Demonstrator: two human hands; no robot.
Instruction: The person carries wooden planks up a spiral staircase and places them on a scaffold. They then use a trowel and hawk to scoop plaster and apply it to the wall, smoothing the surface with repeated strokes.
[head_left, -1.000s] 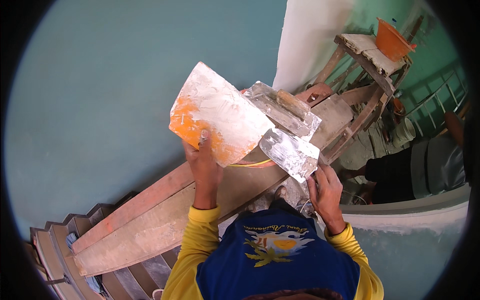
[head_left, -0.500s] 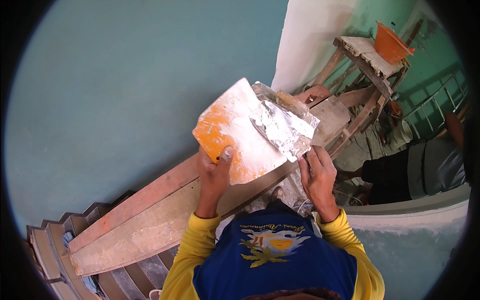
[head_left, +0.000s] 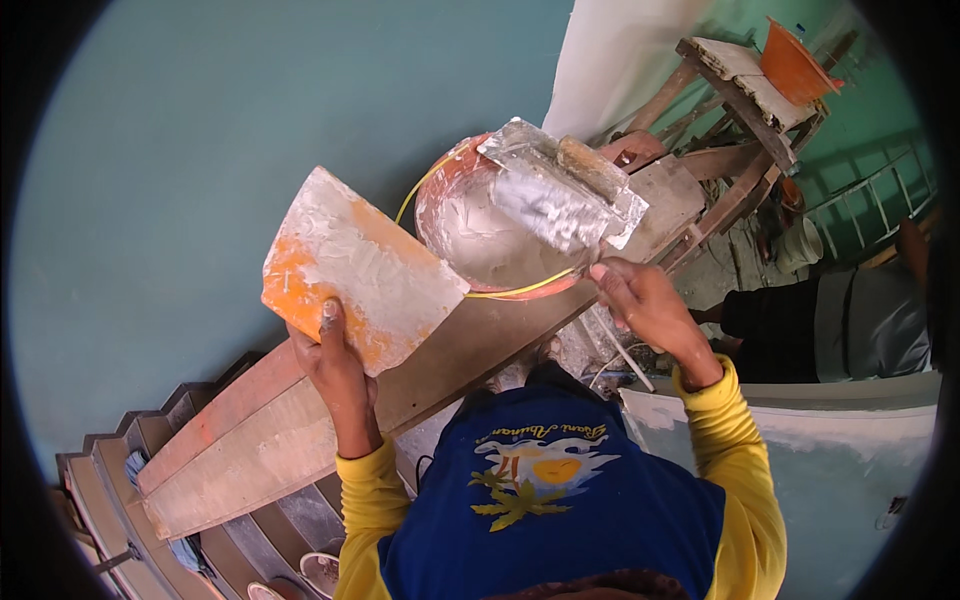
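Note:
My left hand (head_left: pixel 335 360) grips an orange plastic board (head_left: pixel 355 265) by its lower edge, thumb on top. Pale putty coats most of the board's face. In my right hand (head_left: pixel 645 305), the fingers are closed round the end of a putty knife (head_left: pixel 548 210). Its wide metal blade is blurred and points up and left over a reddish bucket (head_left: pixel 432 210). Pale putty covers the bucket's inside, and a yellow handle (head_left: pixel 520 291) loops round it. A steel trowel with a wooden grip (head_left: pixel 588 168) lies across the bucket's far side, partly behind the blade.
The bucket stands on a long plank (head_left: pixel 440 375) beside a blue-green wall (head_left: pixel 260 120). Stairs (head_left: pixel 280 535) descend at lower left. A wooden stand (head_left: pixel 735 95) holds an orange basin (head_left: pixel 795 65). At right are a person in dark shorts (head_left: pixel 770 325) and a ladder (head_left: pixel 868 195).
My left hand has drawn the board left, away from the bucket, uncovering it. My right hand has shifted slightly right and up, and the putty knife has moved off the board to over the bucket.

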